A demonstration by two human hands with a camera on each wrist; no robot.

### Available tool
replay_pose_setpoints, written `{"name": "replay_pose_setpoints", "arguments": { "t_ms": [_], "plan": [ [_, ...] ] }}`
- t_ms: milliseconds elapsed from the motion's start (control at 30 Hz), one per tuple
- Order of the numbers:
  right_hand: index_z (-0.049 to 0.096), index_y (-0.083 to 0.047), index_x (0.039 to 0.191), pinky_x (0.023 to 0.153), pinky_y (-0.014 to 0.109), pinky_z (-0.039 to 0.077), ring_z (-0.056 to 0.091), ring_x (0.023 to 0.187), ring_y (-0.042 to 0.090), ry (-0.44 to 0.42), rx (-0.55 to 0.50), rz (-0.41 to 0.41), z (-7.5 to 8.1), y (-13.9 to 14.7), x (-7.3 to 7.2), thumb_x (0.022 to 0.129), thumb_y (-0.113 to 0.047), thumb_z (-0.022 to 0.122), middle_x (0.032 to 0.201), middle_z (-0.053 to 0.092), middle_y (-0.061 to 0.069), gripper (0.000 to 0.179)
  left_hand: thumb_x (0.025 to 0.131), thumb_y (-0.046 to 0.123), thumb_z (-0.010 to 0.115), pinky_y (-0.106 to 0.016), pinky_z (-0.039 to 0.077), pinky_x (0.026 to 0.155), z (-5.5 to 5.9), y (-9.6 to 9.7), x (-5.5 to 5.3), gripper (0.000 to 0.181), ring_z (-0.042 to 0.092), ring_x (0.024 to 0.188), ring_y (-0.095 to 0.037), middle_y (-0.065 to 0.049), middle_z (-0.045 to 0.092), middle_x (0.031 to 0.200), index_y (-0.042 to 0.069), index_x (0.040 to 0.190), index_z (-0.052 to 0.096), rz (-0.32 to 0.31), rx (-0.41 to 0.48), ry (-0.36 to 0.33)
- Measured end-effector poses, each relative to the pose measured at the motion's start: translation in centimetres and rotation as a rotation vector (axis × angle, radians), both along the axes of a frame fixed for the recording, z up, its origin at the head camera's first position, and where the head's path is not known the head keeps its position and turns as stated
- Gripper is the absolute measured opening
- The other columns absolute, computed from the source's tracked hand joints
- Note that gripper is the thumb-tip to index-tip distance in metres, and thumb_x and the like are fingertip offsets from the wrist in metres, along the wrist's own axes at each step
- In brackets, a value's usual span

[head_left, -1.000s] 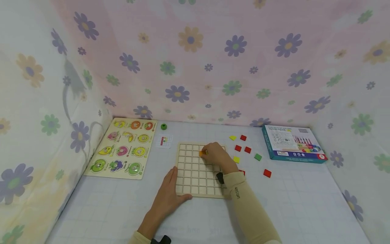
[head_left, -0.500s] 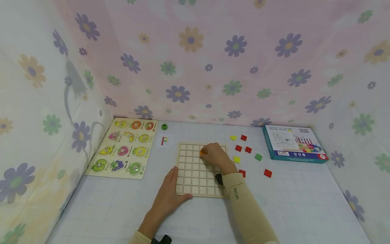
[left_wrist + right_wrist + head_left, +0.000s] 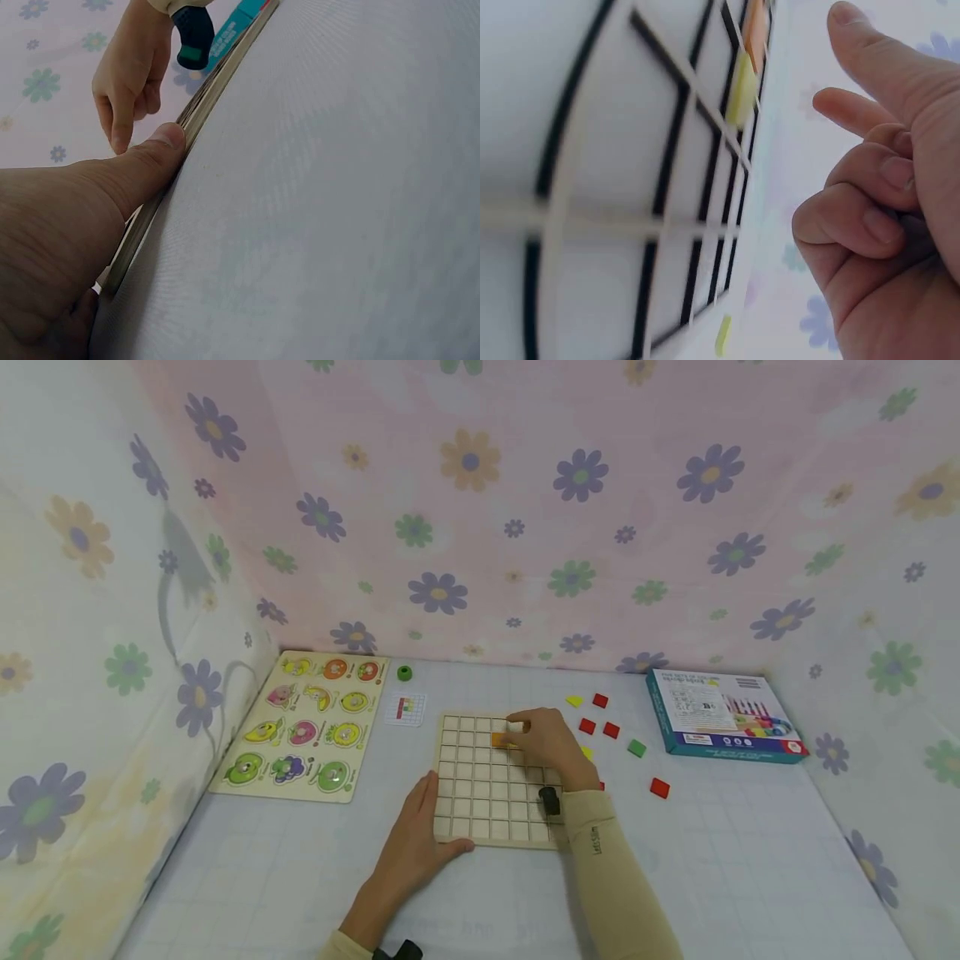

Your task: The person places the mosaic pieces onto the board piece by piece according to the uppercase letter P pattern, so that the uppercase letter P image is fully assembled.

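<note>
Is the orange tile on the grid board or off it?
On. The orange tile lies on the grid board; the right wrist view shows the right hand apart from it.

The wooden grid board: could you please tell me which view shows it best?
The head view: it shows most of the wooden grid board from above, though the right hand hides part. The left wrist view shows mainly its rim; the right wrist view, a slanted, cropped close-up of its cells.
</note>
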State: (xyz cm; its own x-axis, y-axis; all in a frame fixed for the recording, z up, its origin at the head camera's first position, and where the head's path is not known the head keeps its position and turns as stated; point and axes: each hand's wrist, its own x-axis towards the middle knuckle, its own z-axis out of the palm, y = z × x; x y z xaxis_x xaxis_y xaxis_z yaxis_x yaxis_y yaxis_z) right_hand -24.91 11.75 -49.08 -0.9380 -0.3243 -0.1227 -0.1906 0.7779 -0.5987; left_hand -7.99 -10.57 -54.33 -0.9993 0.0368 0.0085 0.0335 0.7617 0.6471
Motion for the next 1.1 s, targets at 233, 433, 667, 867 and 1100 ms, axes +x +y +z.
{"name": "replay_pose_setpoints", "arguments": {
  "t_ms": [233,433,667,867,1100],
  "plan": [
    [0.07,-0.013,0.132,0.054,0.029,0.031,0.031,0.058,0.014,0.0,-0.097,-0.038,0.4,2.8,0.1,0.091,-0.034,0.078,0.062,0.044,-0.001,0.046,0.07,0.054,0.088,-0.048,0.036,0.122,0.2,-0.1,-0.1,0.128,0.028,0.155,-0.035,-0.019,0.025,0.168,0.003,0.163,0.017,0.008,0.008,-0.002],
    [0.07,-0.016,0.133,0.056,0.029,0.032,0.035,0.063,0.017,-0.032,-0.074,-0.122,1.1,5.1,0.7,0.09,-0.036,0.079,0.066,0.038,-0.001,0.049,0.07,0.054,0.088,-0.048,0.036,0.123,0.2,0.0,-0.1,0.128,0.028,0.155,-0.035,-0.019,0.025,0.168,0.003,0.163,0.018,0.002,0.004,0.002],
    [0.07,-0.019,0.134,0.06,0.03,0.036,0.044,0.076,0.021,-0.033,-0.027,-0.19,1.5,7.7,1.8,0.089,-0.035,0.079,0.075,0.041,0.003,0.048,0.07,0.054,0.089,-0.048,0.036,0.123,0.2,0.0,-0.1,0.127,0.029,0.155,-0.034,-0.019,0.026,0.167,0.003,0.163,0.019,0.006,-0.001,0.01],
    [0.072,-0.015,0.129,0.054,0.028,0.03,0.038,0.068,0.018,0.039,-0.019,-0.191,0.6,10.2,2.8,0.088,-0.033,0.08,0.07,0.038,0.0,0.045,0.07,0.053,0.089,-0.048,0.036,0.123,0.3,0.1,-0.1,0.127,0.028,0.155,-0.035,-0.019,0.026,0.167,0.002,0.163,0.019,0.006,-0.004,0.005],
    [0.069,-0.021,0.135,0.061,0.029,0.037,0.047,0.085,0.023,-0.062,-0.029,-0.285,-0.2,12.2,4.1,0.087,-0.041,0.081,0.078,0.043,0.005,0.053,0.07,0.052,0.089,-0.049,0.036,0.122,0.3,0.1,0.0,0.127,0.028,0.154,-0.036,-0.019,0.025,0.167,0.003,0.163,0.018,0.005,0.002,-0.013]
  ]
}}
